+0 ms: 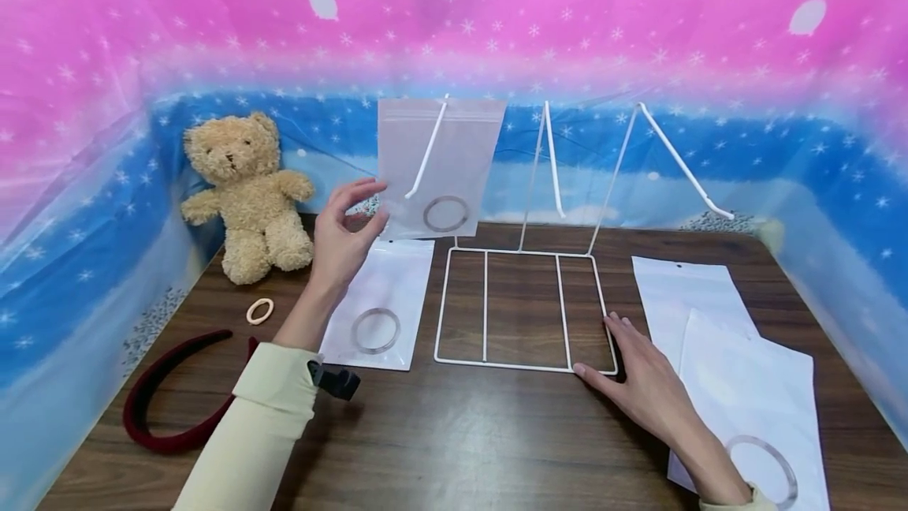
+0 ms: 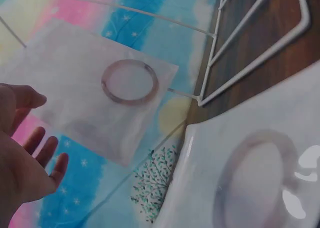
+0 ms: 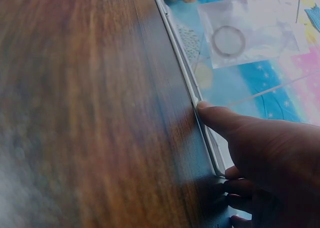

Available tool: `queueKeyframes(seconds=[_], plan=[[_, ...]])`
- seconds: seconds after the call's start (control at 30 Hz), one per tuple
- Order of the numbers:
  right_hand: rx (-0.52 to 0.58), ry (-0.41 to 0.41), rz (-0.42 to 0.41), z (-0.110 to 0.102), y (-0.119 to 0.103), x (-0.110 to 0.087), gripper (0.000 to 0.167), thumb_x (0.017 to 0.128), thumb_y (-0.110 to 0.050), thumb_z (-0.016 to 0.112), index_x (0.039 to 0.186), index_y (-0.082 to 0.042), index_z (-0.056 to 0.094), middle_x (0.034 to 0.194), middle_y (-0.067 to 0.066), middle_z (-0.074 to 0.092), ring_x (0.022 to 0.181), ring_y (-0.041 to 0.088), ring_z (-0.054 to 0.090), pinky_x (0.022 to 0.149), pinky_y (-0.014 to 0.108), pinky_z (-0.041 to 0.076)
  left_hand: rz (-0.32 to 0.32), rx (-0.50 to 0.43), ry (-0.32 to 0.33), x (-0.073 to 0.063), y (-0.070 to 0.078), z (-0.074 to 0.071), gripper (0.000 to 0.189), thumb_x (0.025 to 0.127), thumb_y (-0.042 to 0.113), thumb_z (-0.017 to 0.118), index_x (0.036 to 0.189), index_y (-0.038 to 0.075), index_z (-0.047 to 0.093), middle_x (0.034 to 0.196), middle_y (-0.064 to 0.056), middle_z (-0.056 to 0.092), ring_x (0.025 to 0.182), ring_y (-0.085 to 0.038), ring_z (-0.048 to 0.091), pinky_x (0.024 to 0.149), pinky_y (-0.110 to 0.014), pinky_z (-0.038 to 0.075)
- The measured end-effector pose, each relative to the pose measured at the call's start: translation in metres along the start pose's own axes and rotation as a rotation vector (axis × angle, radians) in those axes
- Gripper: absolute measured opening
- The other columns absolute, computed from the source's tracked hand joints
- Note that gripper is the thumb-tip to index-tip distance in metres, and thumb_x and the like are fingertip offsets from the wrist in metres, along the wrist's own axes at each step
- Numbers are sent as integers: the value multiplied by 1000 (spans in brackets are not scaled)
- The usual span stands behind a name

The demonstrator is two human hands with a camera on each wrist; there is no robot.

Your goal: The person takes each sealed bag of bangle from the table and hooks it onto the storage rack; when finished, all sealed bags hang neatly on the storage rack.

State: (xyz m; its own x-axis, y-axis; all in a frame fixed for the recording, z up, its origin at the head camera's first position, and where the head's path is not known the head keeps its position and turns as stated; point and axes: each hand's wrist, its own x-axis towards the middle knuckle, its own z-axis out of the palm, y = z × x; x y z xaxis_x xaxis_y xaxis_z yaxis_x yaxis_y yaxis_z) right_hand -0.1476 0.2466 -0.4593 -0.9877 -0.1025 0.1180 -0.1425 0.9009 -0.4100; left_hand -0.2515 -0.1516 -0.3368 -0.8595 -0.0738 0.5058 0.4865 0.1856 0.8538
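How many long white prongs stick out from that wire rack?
3 on the wire rack: the left prong, in front of the upright pouch; the middle prong; and the right prong. None seems hidden.

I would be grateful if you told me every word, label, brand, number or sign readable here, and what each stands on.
None: no readable text shows in any view.
Hanging pouch: a ring shows, but no readable lettering.
Backdrop: snowflakes and other printed shapes, no legible words or numbers.
Black wrist device: too small to tell whether it bears any mark.
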Motion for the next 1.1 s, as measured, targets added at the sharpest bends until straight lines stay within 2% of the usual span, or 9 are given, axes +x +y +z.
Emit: queueKeyframes(seconds=[0.07, 0.17, 0.23, 0.3, 0.4, 0.5, 0.83, 0.97, 1.1], plan=[[3, 2, -5, 0, 0, 0, 100, 83, -70, 61, 150, -1, 34, 154, 24, 31, 140, 43, 28, 103, 65, 31, -72, -8, -3, -8, -11, -7, 36, 89, -4, 67, 124, -4, 63, 128, -19, 57, 110, -32, 58, 90, -34, 48], [3, -1, -5, 0, 1, 1, 101, 83, -70, 60, 151, -1, 33, 154, 24, 30, 140, 43, 27, 103, 65, 30, -230, 35, -6, -20, -25, -17, 33, 91, -1, 65, 124, 0, 64, 124, -17, 61, 110, -30, 59, 89, -28, 47], [3, -4, -5, -1, 1, 1, 101, 83, -70, 60, 151, -1, 33, 154, 25, 30, 140, 43, 27, 103, 65, 30, -312, 155, -31, -29, -32, -23, 30, 93, 3, 63, 123, 1, 64, 123, -17, 62, 113, -30, 58, 91, -33, 47], [1, -5, -2, -1, 1, 1, 101, 83, -70, 60, 151, 0, 33, 154, 25, 30, 140, 43, 27, 103, 65, 30, -360, 330, -90, -36, -37, -28, 30, 93, 7, 61, 123, 1, 64, 125, -19, 60, 114, -33, 57, 93, -41, 47], [-1, -3, 0, -1, 1, 1, 101, 83, -70, 60, 151, 0, 33, 154, 25, 30, 140, 44, 27, 103, 65, 30, -366, 598, -182, -46, -46, -34, 34, 93, 13, 60, 124, -1, 63, 128, -25, 54, 117, -42, 51, 95, -52, 43], [-1, -4, 4, -1, 1, 1, 101, 83, -70, 60, 151, 0, 33, 154, 25, 30, 140, 44, 27, 103, 65, 30, -372, 748, -224, -51, -55, -37, 38, 92, 18, 60, 124, -2, 62, 130, -30, 49, 119, -48, 44, 96, -57, 38], [5, -6, 1, 0, -1, 0, 101, 83, -70, 60, 150, 0, 33, 153, 25, 30, 140, 43, 27, 103, 65, 31, -506, 919, -208, -53, -69, -29, 50, 90, 34, 65, 121, -3, 57, 121, -33, 46, 113, -48, 37, 89, -58, 39], [6, -5, -1, -1, -1, 0, 101, 83, -70, 60, 150, 0, 33, 153, 25, 30, 140, 43, 27, 103, 65, 31, -515, 969, -193, -53, -71, -28, 53, 86, 36, 71, 116, -4, 53, 117, -34, 45, 110, -47, 36, 89, -58, 37], [3, -4, 0, 0, -1, 0, 101, 83, -71, 59, 151, 0, 33, 153, 25, 30, 140, 43, 27, 103, 65, 30, -507, 964, -189, -52, -73, -29, 53, 83, 34, 75, 114, -3, 53, 116, -34, 43, 109, -48, 36, 90, -58, 36]])
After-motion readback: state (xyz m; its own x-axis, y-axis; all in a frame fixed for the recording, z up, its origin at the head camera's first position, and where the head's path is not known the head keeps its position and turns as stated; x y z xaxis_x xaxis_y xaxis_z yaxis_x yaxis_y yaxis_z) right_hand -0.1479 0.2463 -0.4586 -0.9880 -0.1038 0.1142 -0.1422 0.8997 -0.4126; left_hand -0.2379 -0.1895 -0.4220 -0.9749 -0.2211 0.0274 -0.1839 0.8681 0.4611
